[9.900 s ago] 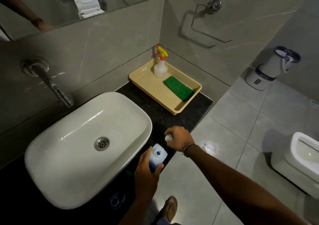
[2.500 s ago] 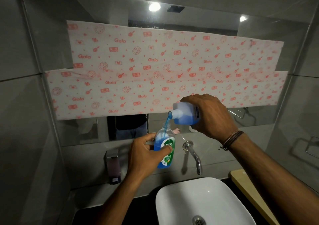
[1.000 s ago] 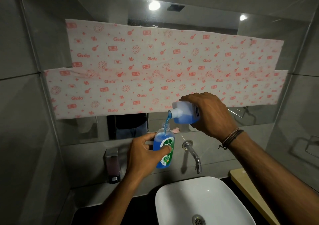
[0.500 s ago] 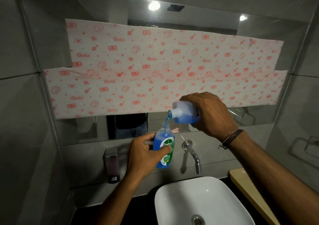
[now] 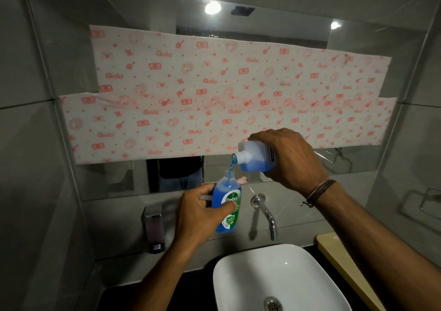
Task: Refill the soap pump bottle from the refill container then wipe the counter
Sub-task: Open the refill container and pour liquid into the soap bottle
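My left hand holds the clear soap bottle upright above the basin; its pump is off and its neck is bare. Blue liquid fills it nearly to the shoulder. My right hand grips the white refill container, tipped on its side with its spout just above the bottle's neck. A thin blue stream runs from the spout into the bottle. The pump head is not in view.
Below my hands sits a white basin, under a wall tap. A wall soap dispenser hangs at the left. The beige tray's edge shows at the right on the black counter. Patterned paper covers the mirror.
Ten seconds ago both hands were at the counter's edge with the container. Over the last seconds the pour has continued, the level in the bottle has risen, and both hands have stayed almost still.
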`<state>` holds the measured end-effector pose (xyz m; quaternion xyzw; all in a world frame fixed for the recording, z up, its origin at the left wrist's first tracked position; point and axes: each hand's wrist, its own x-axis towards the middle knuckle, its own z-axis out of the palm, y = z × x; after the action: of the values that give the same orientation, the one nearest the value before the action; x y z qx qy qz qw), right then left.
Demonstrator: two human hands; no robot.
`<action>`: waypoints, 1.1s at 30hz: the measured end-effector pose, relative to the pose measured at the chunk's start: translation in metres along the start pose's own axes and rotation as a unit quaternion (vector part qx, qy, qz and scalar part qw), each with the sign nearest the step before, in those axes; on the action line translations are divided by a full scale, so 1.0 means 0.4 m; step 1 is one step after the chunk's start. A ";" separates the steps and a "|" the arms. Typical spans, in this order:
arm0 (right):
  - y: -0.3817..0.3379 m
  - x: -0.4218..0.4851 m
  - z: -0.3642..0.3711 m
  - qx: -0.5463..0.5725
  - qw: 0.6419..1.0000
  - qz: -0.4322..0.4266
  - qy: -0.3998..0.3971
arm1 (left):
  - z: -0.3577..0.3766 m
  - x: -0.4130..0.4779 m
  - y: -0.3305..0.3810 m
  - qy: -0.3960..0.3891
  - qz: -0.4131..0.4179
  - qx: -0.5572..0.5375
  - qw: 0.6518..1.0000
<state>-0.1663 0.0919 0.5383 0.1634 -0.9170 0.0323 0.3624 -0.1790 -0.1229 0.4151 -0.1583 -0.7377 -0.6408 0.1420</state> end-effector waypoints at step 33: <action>0.087 -0.894 0.309 0.306 0.774 0.548 0.083 | 0.356 -0.455 -0.322 -0.158 -0.082 -0.035 0.983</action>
<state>-0.0138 0.2015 0.2081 -0.2683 -0.7592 0.5177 0.2892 -0.0680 -0.0079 0.2045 -0.2020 -0.7384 -0.6425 -0.0351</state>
